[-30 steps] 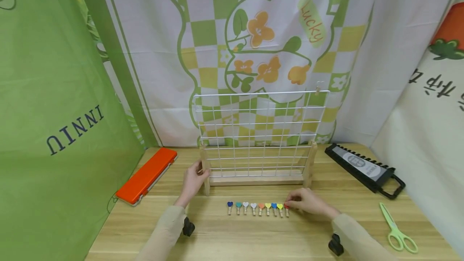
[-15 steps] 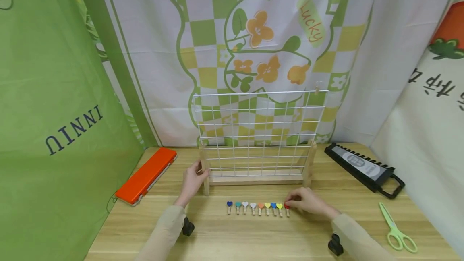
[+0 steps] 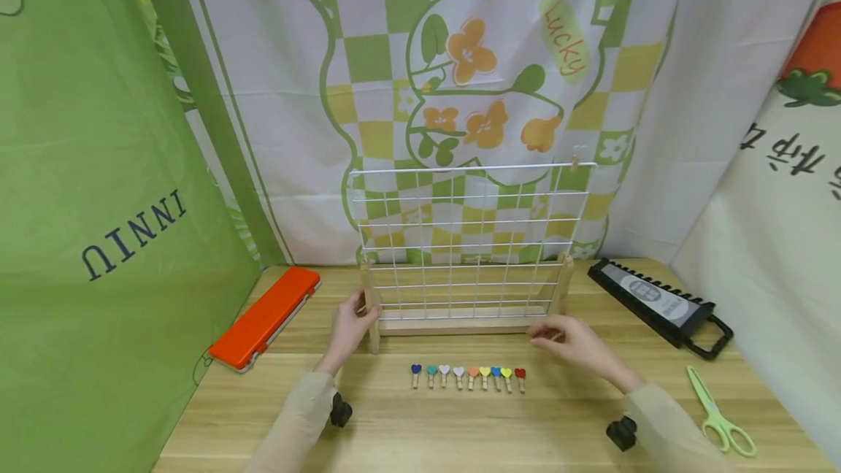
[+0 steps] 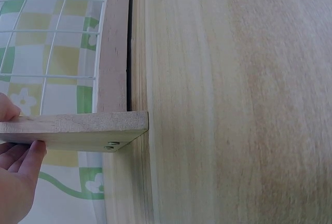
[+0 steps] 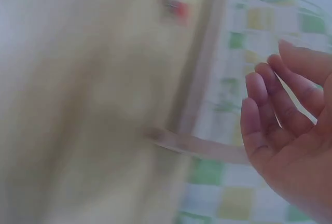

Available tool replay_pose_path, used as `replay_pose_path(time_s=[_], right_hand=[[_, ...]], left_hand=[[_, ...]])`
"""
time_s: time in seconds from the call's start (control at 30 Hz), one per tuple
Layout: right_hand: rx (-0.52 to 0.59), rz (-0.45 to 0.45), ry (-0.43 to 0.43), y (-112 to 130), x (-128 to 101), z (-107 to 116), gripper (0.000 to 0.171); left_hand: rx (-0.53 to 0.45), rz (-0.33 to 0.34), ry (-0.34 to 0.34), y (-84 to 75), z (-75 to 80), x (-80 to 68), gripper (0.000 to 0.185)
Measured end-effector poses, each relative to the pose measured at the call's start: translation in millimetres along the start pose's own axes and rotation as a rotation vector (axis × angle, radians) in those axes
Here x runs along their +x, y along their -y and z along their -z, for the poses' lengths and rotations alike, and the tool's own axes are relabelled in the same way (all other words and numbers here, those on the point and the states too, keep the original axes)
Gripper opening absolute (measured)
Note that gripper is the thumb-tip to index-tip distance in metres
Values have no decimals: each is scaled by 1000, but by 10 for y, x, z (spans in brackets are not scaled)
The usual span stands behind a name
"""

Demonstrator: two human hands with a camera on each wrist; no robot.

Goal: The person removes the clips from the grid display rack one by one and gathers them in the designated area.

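A white wire grid stands upright in a wooden base (image 3: 460, 325) on the table. My left hand (image 3: 350, 327) grips the left wooden leg (image 4: 88, 125) of this stand, thumb on one side and fingers on the other. In front lies a row of several small wooden clothespins with coloured hearts, the red-heart clothespin (image 3: 520, 374) at the right end and the dark blue one (image 3: 416, 370) at the left. My right hand (image 3: 571, 343) is in the air near the stand's right leg, fingers loosely bent and nothing held, as the right wrist view shows.
An orange case (image 3: 268, 320) lies at the left of the table. On the right are a black toothed holder (image 3: 657, 301) with a handle and pale green scissors (image 3: 717, 418). A small clip (image 3: 575, 161) sits on the grid's top right corner. A patterned curtain hangs behind.
My right hand has let go of the red-heart clothespin, which stays in the row, and has moved away towards the stand's right leg. The left hand has kept its grip.
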State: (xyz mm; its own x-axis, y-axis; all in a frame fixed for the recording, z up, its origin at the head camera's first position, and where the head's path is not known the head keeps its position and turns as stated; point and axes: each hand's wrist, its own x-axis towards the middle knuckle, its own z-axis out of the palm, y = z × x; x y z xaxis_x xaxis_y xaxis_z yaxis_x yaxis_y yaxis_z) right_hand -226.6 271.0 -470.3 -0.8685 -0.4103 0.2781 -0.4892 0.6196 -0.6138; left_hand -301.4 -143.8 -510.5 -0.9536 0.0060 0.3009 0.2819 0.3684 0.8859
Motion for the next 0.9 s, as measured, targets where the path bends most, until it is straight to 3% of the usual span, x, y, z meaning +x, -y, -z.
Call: replay_pose_path(time_s=[0.17,0.33,0.53,0.73,0.9], right_hand=[[-64,33,-142,281,135,478,17],[-150,121,-312,521,264,957,21],[-128,221,-474,781,485,1442,28],[-163,295,-575,980,721,1775,30],[-183,257,-610,1047,857,1938,25]], left_hand=[[-16,-2,2,2,3,7,43],[-25,-1,3,16,0,13,45],[0,4,-3,21,-22,11,45],[-9,-6,3,26,-9,17,43],[-9,-4,7,26,4,13,41]])
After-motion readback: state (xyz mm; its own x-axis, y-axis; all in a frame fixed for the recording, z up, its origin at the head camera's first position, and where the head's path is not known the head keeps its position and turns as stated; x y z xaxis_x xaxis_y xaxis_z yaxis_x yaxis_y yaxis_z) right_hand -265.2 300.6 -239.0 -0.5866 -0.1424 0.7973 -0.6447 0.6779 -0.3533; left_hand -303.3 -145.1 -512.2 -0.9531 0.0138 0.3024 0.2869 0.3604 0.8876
